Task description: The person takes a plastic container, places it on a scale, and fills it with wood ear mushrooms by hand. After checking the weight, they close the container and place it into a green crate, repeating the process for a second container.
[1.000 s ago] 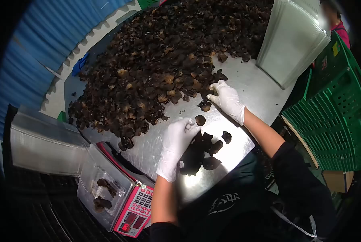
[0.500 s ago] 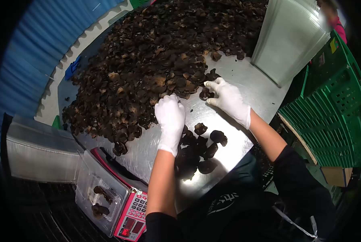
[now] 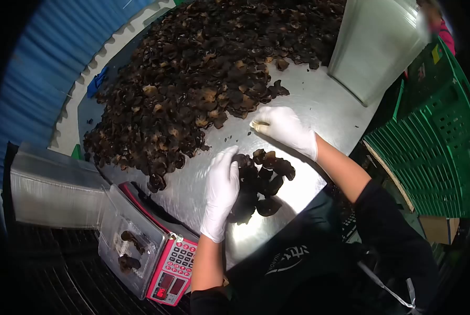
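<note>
My left hand [image 3: 222, 191], in a white glove, rests at the left edge of a small group of dark wood ear mushrooms [image 3: 269, 185] on the metal table. Its fingers stretch forward, close against the nearest pieces. My right hand [image 3: 285, 130], also gloved, hovers above and right of that group, fingers curled and tips pressed together; no mushroom shows between them. Ahead of both hands spreads a large heap of wood ear mushrooms [image 3: 182, 89].
At the lower left, a pink scale [image 3: 173, 268] bears a clear plastic tray [image 3: 106, 247] with two mushroom pieces. Stacked clear trays stand left [image 3: 54, 189] and upper right [image 3: 369, 50]. Green crates [image 3: 429, 142] are piled at right. Part of a person [image 3: 445, 37] shows behind them.
My left hand has drawn back from the heap to the small group. My right hand has moved left and slightly nearer, off the heap's edge. The small group looks tighter.
</note>
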{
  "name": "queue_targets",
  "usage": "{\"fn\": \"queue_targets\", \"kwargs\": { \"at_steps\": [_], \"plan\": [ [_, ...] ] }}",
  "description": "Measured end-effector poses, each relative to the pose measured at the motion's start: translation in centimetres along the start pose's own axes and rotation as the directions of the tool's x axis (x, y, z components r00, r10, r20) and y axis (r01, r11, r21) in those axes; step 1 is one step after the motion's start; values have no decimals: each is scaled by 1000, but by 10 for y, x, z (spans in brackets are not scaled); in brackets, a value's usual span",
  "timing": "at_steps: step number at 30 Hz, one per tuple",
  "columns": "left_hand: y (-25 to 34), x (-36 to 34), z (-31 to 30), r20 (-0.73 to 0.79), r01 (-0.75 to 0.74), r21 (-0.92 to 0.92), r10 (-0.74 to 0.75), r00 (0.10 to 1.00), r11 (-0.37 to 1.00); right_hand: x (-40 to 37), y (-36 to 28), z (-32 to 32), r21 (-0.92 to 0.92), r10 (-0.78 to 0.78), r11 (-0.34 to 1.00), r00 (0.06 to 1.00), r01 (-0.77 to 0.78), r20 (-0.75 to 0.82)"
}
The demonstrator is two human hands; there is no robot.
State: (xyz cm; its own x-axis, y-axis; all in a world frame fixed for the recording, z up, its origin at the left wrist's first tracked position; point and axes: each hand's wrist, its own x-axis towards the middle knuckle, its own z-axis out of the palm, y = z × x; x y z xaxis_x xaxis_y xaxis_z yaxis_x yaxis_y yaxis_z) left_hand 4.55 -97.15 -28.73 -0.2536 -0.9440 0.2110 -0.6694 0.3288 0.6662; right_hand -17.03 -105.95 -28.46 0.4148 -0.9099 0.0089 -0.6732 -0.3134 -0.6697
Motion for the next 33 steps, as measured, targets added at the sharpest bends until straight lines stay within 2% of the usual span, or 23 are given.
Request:
{"fn": "queue_targets", "kwargs": {
  "at_steps": [1,2,5,8,9,11,12,13,14,15,16,17,18,19,20,21,23,25,27,28,29,31,33],
  "plan": [
    [0,-3,0,-83,1,10,0,997,1000,11,5,5,-204,-114,973,993,106,-28],
    [7,-7,-5,-109,9,30,-5,994,1000,17,6,11,-197,-172,964,984,178,49],
    [19,-29,-18,-196,16,22,-12,981,1000,40,-1,31,-512,-124,838,979,190,159],
    [21,-54,-17,-257,56,31,-46,965,998,45,-12,34,-597,-133,771,973,222,190],
    [24,-61,-15,-252,53,27,-44,967,998,42,-12,27,-540,-134,809,968,230,211],
    [27,-74,-9,-323,69,-31,-75,943,997,32,-7,10,-449,-47,881,972,150,231],
    [26,-80,-10,-329,52,-21,-56,942,998,3,-4,-5,-364,-145,918,987,160,69],
    [26,-86,-11,-322,49,-27,-55,945,998,-16,-2,-13,-467,-52,882,998,58,26],
    [27,-94,-13,-335,77,-47,-88,938,996,-55,-9,-34,-371,-43,928,998,26,-36],
    [28,-102,-16,-351,105,-65,-122,929,992,-91,-7,-48,-406,-53,913,997,28,-51],
    [30,-109,-22,-279,160,-50,-168,946,986,-123,-2,-59,-517,155,849,987,-109,46],
    [32,-116,-24,-281,161,-54,-169,945,986,-154,3,-72,-449,297,871,941,-198,162],
    [35,-123,-26,-226,159,-63,-169,959,985,-196,28,-75,-563,164,825,975,-51,152],
    [36,-129,-27,-170,156,-71,-166,971,985,-231,31,-84,-633,342,759,920,-150,192],
    [29,-135,-24,-109,142,-71,-149,983,987,-258,43,-84,-768,491,609,854,-198,169],
    [31,-135,-22,-109,137,-73,-144,984,988,-275,48,-89,-777,439,603,888,-180,135],
    [37,-137,-16,-94,216,-10,-216,972,976,-263,28,-94,-799,512,567,846,-202,150],
    [31,-132,-12,-76,209,46,-205,976,977,-230,-3,-87,-590,338,763,941,-264,16],
    [27,-128,-9,-5,190,164,-192,981,968,-184,-8,-71,-477,88,875,996,-87,-18],
    [24,-122,-4,41,265,157,-274,961,951,-157,-16,-61,-486,148,868,987,-101,58],
    [22,-117,1,32,272,162,-280,959,949,-131,-21,-53,-499,203,859,970,-111,133],
    [21,-109,11,29,294,175,-304,952,939,-94,-2,-29,-425,46,903,972,59,231],
    [20,-103,15,27,309,148,-316,948,939,-66,-11,-17,-436,44,894,952,97,303]
  ]
}}
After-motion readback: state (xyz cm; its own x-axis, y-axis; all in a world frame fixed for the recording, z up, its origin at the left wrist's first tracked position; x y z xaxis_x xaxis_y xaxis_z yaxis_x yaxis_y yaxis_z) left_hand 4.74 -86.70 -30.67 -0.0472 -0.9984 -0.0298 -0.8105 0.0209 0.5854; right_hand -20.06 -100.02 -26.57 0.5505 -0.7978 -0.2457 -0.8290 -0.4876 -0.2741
